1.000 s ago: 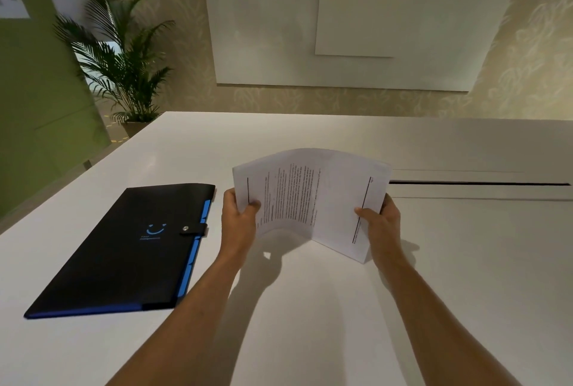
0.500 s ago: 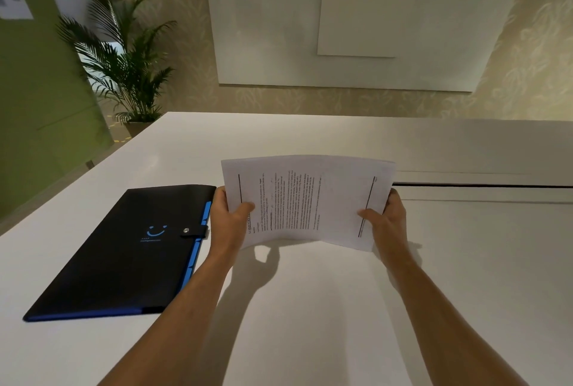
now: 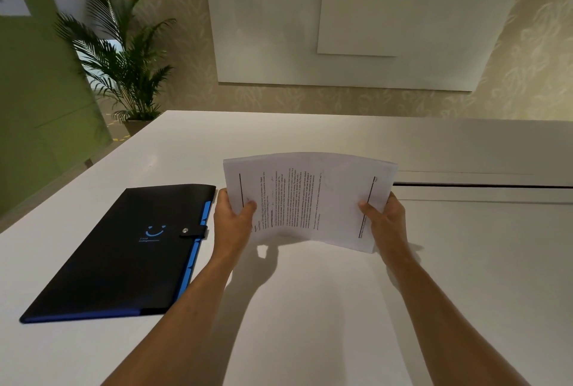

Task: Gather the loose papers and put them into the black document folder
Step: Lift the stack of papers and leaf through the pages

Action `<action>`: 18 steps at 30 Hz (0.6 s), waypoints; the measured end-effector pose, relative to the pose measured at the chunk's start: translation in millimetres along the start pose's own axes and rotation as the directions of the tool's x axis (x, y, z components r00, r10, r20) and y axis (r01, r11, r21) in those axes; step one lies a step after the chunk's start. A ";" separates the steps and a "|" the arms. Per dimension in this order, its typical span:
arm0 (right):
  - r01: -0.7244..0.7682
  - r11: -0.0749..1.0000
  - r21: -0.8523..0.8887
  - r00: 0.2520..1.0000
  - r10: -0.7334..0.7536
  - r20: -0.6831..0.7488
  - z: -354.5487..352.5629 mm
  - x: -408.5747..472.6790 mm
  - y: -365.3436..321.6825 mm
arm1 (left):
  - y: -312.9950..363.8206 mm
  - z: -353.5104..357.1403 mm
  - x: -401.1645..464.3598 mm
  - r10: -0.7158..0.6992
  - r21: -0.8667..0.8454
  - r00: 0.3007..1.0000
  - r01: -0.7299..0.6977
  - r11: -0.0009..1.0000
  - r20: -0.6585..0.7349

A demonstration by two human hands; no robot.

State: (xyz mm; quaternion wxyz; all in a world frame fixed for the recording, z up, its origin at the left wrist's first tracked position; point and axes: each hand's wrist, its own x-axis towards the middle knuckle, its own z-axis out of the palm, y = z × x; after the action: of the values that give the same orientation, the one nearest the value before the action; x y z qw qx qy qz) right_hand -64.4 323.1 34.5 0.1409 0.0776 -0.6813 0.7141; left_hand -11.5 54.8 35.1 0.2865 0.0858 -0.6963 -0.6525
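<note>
Two hands, left hand (image 3: 232, 224), right hand (image 3: 386, 224), gripping papers (image 3: 310, 199), print illegible

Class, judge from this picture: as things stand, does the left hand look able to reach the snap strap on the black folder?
Probably yes. The left hand is just beside the strap, nothing between, but it grips the papers and must release first.

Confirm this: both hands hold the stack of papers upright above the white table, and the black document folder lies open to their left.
One detail is wrong: the head view shows the black document folder closed, its strap snapped shut, not open. The rest stands: the left hand and right hand hold the stack of papers upright above the white table, with the folder to their left.
</note>
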 end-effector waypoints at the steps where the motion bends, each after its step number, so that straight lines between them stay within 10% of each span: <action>1: 0.006 1.000 -0.005 1.000 -0.006 -0.003 -0.1 -0.6 -0.1 | -0.3 -0.3 0.4 0.000 -0.004 1.000 0.000 1.000 -0.001; 10: -0.023 0.999 -0.041 0.994 0.019 -0.104 0.4 7.4 -15.5 | 19.5 -4.6 25.1 -0.011 -0.035 0.998 0.014 0.999 0.065; 18: -0.136 0.922 0.362 0.950 0.225 -0.218 13.5 2.2 -24.8 | 33.7 11.5 12.3 -0.161 -0.231 0.987 0.152 0.961 -0.020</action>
State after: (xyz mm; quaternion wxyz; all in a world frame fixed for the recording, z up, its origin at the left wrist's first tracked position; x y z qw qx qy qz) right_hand -60.0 310.6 59.6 0.1450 -0.0554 -0.5271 0.8355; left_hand -18.9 63.2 71.1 0.2553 0.1197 -0.6017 -0.7473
